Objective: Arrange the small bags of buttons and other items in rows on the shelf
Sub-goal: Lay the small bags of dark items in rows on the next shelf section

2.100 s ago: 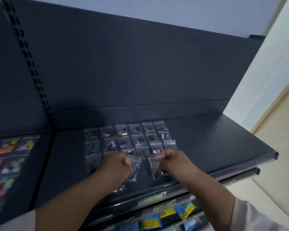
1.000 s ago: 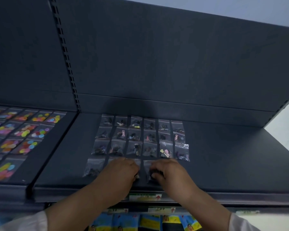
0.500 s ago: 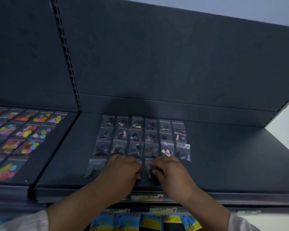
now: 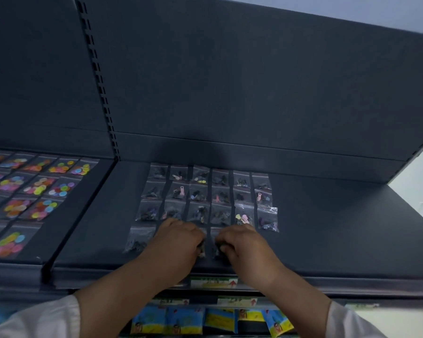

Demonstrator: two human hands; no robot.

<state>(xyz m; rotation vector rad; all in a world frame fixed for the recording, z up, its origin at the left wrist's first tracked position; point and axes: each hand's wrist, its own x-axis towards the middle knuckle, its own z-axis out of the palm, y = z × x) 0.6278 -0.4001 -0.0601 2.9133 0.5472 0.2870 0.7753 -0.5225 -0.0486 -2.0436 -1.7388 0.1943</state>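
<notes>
Dark grey shelf [image 4: 327, 228], multicoloured buttons [image 4: 38, 189]

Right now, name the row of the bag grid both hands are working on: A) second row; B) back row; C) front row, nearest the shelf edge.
C: the left hand grips one clear bag and the right hand another, both in the front row, level with the front-left bag.

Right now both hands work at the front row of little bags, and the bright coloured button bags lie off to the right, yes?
No. The head view shows the bright coloured button bags off to the left. The left hand and right hand, each pinching a little bag, do work at the front row.
</notes>
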